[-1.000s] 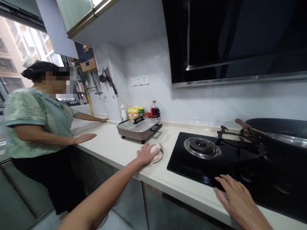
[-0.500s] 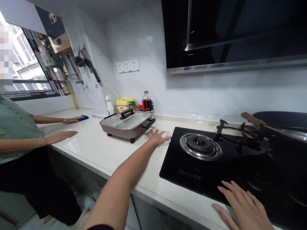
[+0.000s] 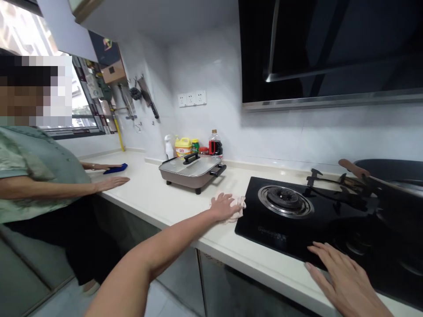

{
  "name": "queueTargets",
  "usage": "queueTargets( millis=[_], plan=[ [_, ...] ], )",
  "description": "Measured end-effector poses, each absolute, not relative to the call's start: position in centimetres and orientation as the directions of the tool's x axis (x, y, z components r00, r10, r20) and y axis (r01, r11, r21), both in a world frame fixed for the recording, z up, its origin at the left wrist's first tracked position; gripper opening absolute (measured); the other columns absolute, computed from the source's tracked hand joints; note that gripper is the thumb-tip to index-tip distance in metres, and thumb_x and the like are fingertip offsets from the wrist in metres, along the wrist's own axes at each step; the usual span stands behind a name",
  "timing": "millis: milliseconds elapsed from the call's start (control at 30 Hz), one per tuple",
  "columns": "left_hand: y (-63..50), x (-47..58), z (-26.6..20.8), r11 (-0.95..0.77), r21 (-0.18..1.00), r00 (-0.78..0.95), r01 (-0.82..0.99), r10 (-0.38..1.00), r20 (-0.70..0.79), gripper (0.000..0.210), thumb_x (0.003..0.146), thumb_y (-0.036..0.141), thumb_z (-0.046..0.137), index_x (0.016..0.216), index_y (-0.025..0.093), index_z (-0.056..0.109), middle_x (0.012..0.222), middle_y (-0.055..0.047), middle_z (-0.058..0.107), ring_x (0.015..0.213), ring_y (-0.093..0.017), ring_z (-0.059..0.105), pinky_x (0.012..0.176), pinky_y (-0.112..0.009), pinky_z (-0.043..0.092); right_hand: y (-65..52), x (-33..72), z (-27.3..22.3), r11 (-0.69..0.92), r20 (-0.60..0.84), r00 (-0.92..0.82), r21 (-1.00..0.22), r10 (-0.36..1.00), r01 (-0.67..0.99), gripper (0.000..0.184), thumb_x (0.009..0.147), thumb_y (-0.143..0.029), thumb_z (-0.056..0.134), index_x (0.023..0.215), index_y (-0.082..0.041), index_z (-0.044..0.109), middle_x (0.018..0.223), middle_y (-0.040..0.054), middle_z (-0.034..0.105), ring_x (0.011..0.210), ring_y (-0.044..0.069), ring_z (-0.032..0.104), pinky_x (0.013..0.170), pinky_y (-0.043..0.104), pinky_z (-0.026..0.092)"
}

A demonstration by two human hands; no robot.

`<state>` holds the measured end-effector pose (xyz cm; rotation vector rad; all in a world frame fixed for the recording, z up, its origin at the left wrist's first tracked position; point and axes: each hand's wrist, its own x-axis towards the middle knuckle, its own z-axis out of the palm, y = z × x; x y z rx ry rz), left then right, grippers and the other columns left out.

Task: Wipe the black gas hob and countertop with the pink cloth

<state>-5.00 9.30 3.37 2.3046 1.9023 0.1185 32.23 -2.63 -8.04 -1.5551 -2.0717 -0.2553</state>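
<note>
My left hand (image 3: 222, 208) bears down on a pale cloth (image 3: 238, 213) on the white counter, beside the left edge of the black gas stove (image 3: 287, 240). The cloth is bunched around and under its fingers, so part of the grip is hidden. At the front edge of the stove, my right hand (image 3: 345, 275) is open, with the fingers stretched out and nothing in them. A brown electric pan (image 3: 188, 178) with a glass lid stands on short feet behind and left of my left hand.
Another person (image 3: 46, 167) stands at the left, one hand on a blue cloth (image 3: 115, 169). A spray bottle (image 3: 168, 147), a yellow jug (image 3: 183, 146) and a dark bottle (image 3: 215, 145) line the wall. A wok (image 3: 393, 176) sits right; a range hood (image 3: 324, 53) hangs above.
My left hand has come nearer with the cloth, away from the electric pan and along the stove's left edge. My right hand stays near the stove front. The view has turned left.
</note>
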Motion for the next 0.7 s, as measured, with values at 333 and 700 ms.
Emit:
queueTargets(
  millis=[333,700],
  plan=[
    [-4.3,-7.2,0.6,-0.371,0.274,0.277,0.887,0.904,0.326,0.042,0.091,0.059,0.061,0.122,0.032,0.072,0.145,-0.004,0.062,0.137,-0.031,0.048,0.111,-0.054,0.038,-1.8,33.4,-9.7,0.392,0.574,-0.217,-0.200,0.790,0.898,0.064,0.092,-0.071,0.041,0.130,-0.027,0.067,0.141,0.0077,0.065,0.135,0.037,0.056,0.113,0.065,0.043],
    [-7.3,4.5,-3.9,-0.744,-0.153,0.711,0.651,0.527,0.466,0.082,0.081,0.079,0.060,0.152,0.043,0.046,0.141,-0.006,0.062,0.120,-0.039,0.053,0.088,-0.055,0.046,1.2,37.1,-12.1,0.417,0.500,-0.167,-0.443,0.849,0.793,0.053,0.093,-0.062,0.041,0.116,-0.031,0.078,0.133,0.0067,0.071,0.130,0.037,0.062,0.114,0.064,0.048]
  ],
)
